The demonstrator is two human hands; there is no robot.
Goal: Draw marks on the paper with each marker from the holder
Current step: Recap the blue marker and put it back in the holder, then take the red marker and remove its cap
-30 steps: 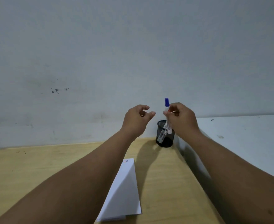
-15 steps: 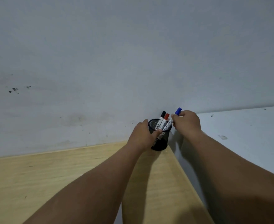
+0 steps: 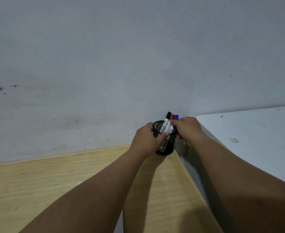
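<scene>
A black mesh holder (image 3: 166, 147) stands at the far right corner of the wooden desk (image 3: 54, 182). Three markers stand in it: black-capped (image 3: 167, 118), red-capped (image 3: 172, 117) and blue-capped (image 3: 176, 117). My left hand (image 3: 146, 140) wraps around the holder's left side, thumb across its front. My right hand (image 3: 188, 128) rests at the holder's right rim, fingers pinched on the marker barrels by the blue marker. The paper is almost wholly hidden under my left arm; only a small white corner (image 3: 80, 183) shows.
A grey wall (image 3: 121, 64) rises right behind the desk. A white surface (image 3: 256, 140) adjoins the desk on the right, slightly higher, with a narrow gap along the desk's right edge.
The blue marker has gone down into the holder beside the other two. My left hand has closed around the holder. The view has tilted up, so the paper has dropped out of sight.
</scene>
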